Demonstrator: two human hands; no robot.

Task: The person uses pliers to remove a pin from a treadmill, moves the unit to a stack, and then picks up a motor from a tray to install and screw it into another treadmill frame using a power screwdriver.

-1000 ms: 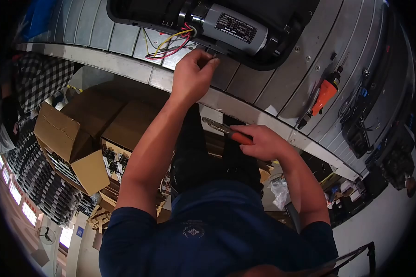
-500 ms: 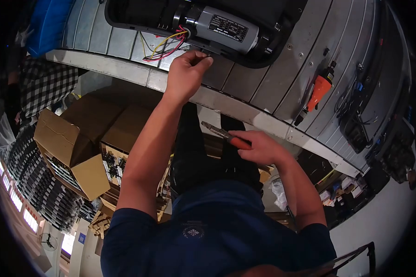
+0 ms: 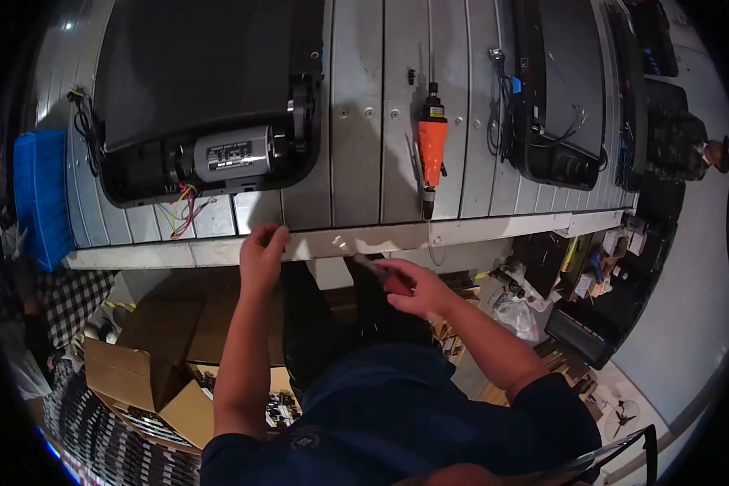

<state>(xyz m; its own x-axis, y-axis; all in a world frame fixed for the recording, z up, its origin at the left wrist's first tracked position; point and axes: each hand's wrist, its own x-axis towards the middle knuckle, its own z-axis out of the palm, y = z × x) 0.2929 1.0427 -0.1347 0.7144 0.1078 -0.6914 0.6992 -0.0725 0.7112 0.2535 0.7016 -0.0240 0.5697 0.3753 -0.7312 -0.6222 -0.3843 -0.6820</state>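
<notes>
My right hand point(image 3: 417, 290) is wrapped around the red handles of a pair of pliers point(image 3: 371, 264), whose jaws point up and left over the bench edge. My left hand point(image 3: 262, 255) is at the bench's front edge, thumb and fingers curled together; whatever they pinch, if anything, is too small to make out. Beyond it lies a black treadmill-like frame point(image 3: 306, 162) with a grey labelled motor point(image 3: 235, 154) in its open front end. Red, yellow and black wires point(image 3: 185, 212) hang out below the motor.
An orange power screwdriver point(image 3: 432, 154) lies on the slatted metal bench point(image 3: 356, 178). Another black frame point(image 3: 571, 174) is farther right, a blue bin point(image 3: 42, 198) at far left. Cardboard boxes point(image 3: 121, 368) stand below the bench. A person point(image 3: 697, 146) is at the far right.
The view has swung right. My left hand has drawn back from beside the motor and wires to the bench edge. The pliers stay in my right hand, now raised toward the bench edge.
</notes>
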